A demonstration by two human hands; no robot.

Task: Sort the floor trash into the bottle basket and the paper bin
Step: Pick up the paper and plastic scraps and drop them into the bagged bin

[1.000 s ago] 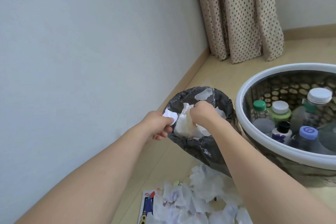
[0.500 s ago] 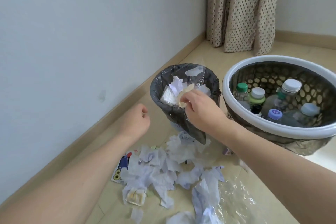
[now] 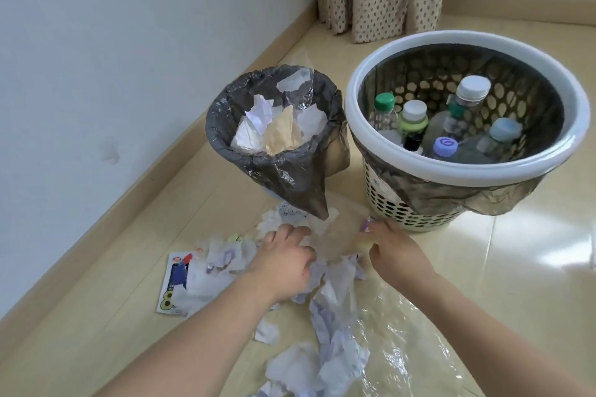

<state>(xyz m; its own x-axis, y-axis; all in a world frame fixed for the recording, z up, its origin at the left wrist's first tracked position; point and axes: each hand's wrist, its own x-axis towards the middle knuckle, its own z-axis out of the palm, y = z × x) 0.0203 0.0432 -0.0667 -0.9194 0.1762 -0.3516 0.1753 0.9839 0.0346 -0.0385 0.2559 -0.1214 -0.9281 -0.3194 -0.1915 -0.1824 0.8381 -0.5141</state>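
Nearest: crumpled paper scraps point(image 3: 325, 342) strewn across the floor point(image 3: 96, 316), some on a clear plastic sheet point(image 3: 409, 325), with a printed card point(image 3: 175, 284) at the left edge of the heap. Just beyond, left hand point(image 3: 285, 256) down on the pile, fingers curled into the scraps, apparently gathering a wad. Right hand point(image 3: 395, 250) beside it and toward the basket, fingers bent at a small purple-marked scrap point(image 3: 366, 225); whether pinched or only touched, cannot tell. Paper directly beneath both hands, no long axis to speak of, left hand nearer the bulk. Ahead and slightly left, paper bin point(image 3: 274, 126) with grey liner, already holding white and tan crumpled sheets. Ahead to the right, bottle basket point(image 3: 464, 167) with capped bottles point(image 3: 451, 119) standing inside. Probably next: a lift forward to the bin.
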